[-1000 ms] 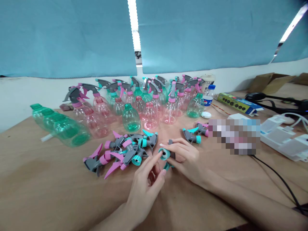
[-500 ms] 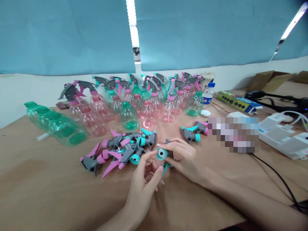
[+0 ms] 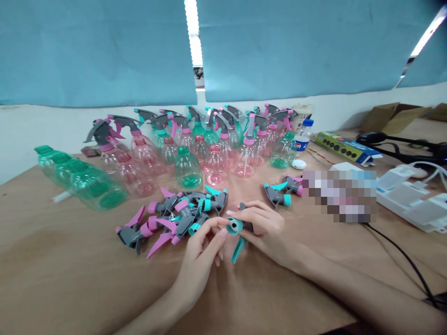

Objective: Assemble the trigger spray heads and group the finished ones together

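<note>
Near the middle of the table, a grey spray trigger head with a turquoise collar and turquoise lever is in my right hand. Its collar opening faces me, and the lever hangs down. The fingers of my right hand wrap its grey body, hiding much of it. My left hand has its thumb and index fingertip close together at the collar's left edge; whether a small part sits between them is hidden. Just left lies a pile of grey spray heads with pink or turquoise parts.
Behind the pile stand several pink and green bottles, some open like the green bottle, others topped with spray heads. Nested green bottles lie at left. Two spray heads rest to the right, near a white power strip and black cable.
My left hand has shifted slightly left and down, its thumb drawing closer to the index finger. The turquoise lever is now more exposed below the collar. My right hand stays nearly in place.
</note>
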`<state>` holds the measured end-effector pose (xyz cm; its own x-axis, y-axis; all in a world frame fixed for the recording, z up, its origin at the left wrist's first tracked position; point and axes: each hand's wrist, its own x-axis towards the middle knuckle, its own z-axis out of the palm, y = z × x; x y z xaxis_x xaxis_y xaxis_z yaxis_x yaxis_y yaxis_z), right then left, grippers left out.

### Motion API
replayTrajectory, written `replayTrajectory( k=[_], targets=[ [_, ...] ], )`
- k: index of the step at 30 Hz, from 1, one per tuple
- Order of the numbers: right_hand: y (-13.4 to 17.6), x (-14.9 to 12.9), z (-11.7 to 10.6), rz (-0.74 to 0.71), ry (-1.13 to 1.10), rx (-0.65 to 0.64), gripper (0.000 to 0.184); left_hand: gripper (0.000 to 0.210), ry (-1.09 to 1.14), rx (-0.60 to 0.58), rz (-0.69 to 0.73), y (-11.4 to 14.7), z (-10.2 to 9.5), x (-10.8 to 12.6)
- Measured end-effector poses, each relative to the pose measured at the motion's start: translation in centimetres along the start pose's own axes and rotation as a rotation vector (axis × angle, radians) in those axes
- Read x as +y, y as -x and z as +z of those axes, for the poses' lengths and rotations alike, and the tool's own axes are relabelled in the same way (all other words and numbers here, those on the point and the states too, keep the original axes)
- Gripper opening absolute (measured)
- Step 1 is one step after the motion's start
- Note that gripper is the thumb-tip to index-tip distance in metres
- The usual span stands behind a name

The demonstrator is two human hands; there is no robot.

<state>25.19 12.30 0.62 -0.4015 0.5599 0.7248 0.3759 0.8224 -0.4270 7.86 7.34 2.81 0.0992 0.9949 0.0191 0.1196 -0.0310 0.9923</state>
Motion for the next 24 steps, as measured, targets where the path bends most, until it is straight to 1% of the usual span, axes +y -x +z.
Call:
replayTrajectory(
  k=[4,9,16,20,24],
  targets=[
    [0.2,0.1,0.1,-0.034,0.017,0.007,0.022,0.015,-0.126,-0.003,0.068,-0.4,-0.4,0.0],
    [0.3,0.4,0.3,-0.082,0.012,-0.003,0.027,0.012,-0.341,-0.018,0.179,-0.8,-1.2,0.1],
    [0.4,0.3,0.5,-0.113,0.016,0.016,0.025,0.01,-0.617,-0.023,0.407,-1.0,-1.8,0.3],
    [0.3,0.4,0.5,-0.115,0.008,0.007,0.026,0.014,-0.702,-0.046,0.561,-1.1,-2.1,0.2],
    [0.3,0.4,0.6,-0.11,0.002,-0.009,0.025,0.014,-0.739,-0.048,0.631,-1.2,-2.3,0.0]
  ],
)
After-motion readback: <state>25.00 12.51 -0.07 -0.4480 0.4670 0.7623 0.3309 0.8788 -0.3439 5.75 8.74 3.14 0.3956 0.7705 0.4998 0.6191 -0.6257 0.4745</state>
